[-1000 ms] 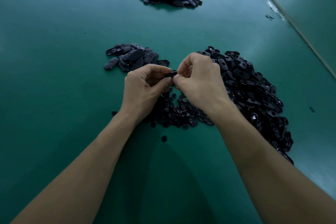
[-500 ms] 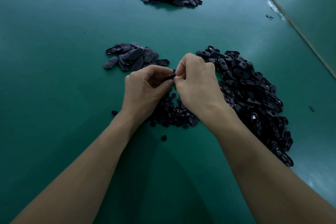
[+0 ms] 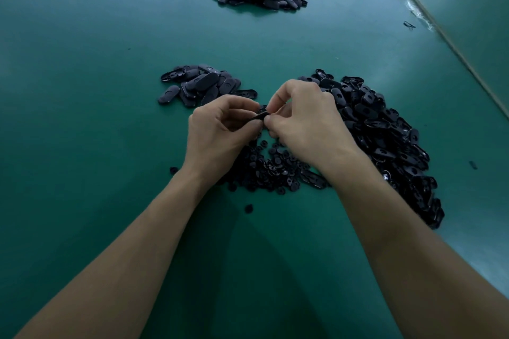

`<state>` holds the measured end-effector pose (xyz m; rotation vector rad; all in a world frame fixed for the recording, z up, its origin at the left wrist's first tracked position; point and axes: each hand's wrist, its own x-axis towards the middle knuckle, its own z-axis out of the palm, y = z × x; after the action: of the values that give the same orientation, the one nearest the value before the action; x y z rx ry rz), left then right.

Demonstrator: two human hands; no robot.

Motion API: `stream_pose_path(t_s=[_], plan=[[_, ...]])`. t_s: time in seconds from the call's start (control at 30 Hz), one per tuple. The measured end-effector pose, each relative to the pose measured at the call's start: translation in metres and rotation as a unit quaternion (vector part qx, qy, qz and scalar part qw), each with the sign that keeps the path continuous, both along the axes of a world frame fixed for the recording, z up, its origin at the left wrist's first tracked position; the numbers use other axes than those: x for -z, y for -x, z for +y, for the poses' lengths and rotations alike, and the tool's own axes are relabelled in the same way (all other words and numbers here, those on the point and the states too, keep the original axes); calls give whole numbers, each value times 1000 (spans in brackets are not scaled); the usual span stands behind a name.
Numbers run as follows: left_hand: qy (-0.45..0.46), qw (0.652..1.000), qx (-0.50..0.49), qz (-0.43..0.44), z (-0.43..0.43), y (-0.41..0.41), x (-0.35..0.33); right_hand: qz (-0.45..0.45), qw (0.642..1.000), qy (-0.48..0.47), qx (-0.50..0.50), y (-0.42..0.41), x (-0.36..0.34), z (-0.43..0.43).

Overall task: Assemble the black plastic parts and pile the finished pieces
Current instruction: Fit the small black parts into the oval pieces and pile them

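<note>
Black part (image 3: 258, 116) stays pinched between left hand (image 3: 217, 135) and right hand (image 3: 305, 124), both clamped on it; hands barely shifted; fitting seems unfinished, nothing yet piled.

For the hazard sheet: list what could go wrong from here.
The black part is pinched only by fingertips of the left hand and right hand; it could slip into the small-parts heap beneath and be lost.
The right forearm passes close beside the shell heap and might scatter it.
</note>
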<state>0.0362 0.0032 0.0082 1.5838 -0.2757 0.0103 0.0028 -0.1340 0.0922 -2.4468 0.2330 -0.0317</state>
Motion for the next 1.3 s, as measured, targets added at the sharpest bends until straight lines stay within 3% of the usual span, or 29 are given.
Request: stream_pose_path(t_s=[0.63, 0.9, 1.3], plan=[[93, 995, 21, 39, 2, -1, -1, -156, 985, 64, -26, 7, 34, 4], [103, 993, 31, 48, 3, -2, -1, -115, 992, 38, -38, 2, 31, 2], [74, 997, 15, 6, 1, -1, 1, -90, 995, -11, 49, 4, 29, 11]])
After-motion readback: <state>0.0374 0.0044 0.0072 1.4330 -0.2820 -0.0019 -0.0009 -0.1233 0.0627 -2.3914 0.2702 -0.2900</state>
